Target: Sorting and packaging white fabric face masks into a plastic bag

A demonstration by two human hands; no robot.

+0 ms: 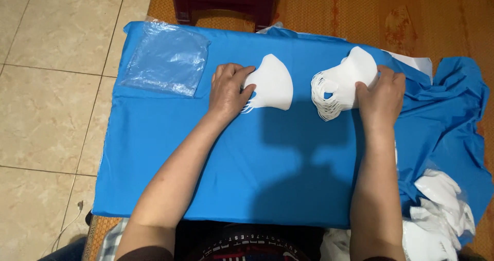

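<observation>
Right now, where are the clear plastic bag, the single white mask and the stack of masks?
clear plastic bag [167,60], head view, middle of the bag.
single white mask [275,83], head view, its flat white body.
stack of masks [350,73], head view, top mask's body.

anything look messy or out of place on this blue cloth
Mostly tidy. The blue cloth lies smooth under both hands but bunches into folds at its right end, where loose white masks sit in a jumbled heap. The right hand's mask stack fans out unevenly.
</observation>
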